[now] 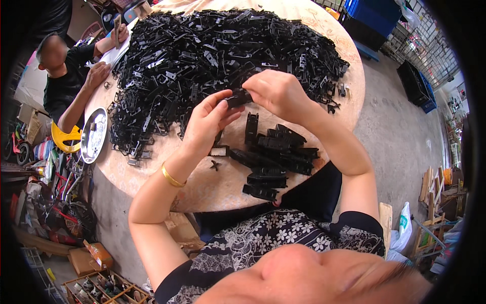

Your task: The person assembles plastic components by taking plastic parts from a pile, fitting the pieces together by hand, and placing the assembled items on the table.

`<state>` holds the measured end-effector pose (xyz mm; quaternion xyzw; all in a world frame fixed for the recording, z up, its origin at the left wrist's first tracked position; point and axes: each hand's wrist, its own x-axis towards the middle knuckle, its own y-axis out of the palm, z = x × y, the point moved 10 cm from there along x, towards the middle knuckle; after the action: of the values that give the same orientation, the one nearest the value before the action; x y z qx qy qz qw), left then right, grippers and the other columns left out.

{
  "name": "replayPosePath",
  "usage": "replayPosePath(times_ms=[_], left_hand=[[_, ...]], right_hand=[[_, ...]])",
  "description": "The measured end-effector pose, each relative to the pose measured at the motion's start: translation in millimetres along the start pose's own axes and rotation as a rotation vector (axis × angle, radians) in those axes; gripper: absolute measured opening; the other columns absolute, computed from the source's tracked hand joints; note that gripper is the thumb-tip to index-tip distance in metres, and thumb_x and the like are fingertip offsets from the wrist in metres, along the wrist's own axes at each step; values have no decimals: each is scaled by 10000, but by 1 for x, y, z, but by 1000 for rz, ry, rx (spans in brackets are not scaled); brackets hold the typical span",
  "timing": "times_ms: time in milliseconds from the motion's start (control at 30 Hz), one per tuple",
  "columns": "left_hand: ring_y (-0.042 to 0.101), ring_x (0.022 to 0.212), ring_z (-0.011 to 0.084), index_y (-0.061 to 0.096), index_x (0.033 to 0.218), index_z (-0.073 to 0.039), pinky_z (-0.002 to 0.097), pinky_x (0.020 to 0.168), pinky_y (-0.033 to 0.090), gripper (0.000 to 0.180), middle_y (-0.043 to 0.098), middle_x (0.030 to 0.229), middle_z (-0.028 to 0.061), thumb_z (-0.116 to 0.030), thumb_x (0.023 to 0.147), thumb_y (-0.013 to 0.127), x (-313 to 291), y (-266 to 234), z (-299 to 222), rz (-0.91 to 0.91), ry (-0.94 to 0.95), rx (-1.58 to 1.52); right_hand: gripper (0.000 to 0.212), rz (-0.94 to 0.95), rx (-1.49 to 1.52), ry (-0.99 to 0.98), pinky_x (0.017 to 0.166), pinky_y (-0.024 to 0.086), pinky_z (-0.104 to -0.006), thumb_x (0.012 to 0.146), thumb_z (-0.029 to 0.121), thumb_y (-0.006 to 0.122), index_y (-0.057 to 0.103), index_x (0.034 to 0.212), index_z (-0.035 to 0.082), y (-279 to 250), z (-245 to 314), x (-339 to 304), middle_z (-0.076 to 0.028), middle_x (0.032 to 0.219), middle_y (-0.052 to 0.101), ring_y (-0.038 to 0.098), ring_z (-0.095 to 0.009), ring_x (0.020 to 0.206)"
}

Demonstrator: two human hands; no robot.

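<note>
My left hand (pixel 205 119) grips a small black plastic part (pixel 237 99) between thumb and fingers, above the middle of the table. At the far end of that part, my right hand (pixel 278 93) is closed in a pinch, its fingertips against the piece; whether it also holds something small is hidden. Beyond both hands lies a large heap of black plastic parts (pixel 172 61). Nearer to me, below my hands, is a smaller group of longer black plastic pieces (pixel 276 149). A small star-shaped black piece (pixel 215 165) rests beside a small pale-topped block (pixel 219 151).
The round table (pixel 197 190) has a pale patterned cover. At the left, another person (pixel 71 76) sits by the table's edge, hands near white paper (pixel 120 53). A shiny metal tray (pixel 94 136) overhangs the left rim. Black and blue crates (pixel 417 86) stand on the floor at right.
</note>
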<state>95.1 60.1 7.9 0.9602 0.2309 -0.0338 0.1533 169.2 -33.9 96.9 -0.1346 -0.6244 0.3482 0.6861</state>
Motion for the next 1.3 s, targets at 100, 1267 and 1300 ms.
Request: replayPosePath(times_ms=[100,1267,1300], left_hand=[[573,1060,241,406,1267,42,338,954,461,339,546,1153,154,-110,963,390,0,-3,3,7,-20,-27],[606,971,186,338,1323,14,319,877,500,438,575,1113,128,-32,911,481,-7,8,-25,31,235,59],[606,975,190,323,1334,5,324,881,499,450,572,1117,130,-34,912,477,-8,9,-26,65,220,48]], right_hand=[[200,146,-36,-70,633,504,-331,692,66,676,624,884,43,10,17,-1,-76,845,625,607,-245,747],[223,270,916,672,678,467,-214,778,124,707,661,959,2,51,-35,-19,-55,872,661,572,-64,736],[223,272,916,673,678,467,-214,778,124,707,661,959,2,49,-36,-19,-55,872,661,572,-64,736]])
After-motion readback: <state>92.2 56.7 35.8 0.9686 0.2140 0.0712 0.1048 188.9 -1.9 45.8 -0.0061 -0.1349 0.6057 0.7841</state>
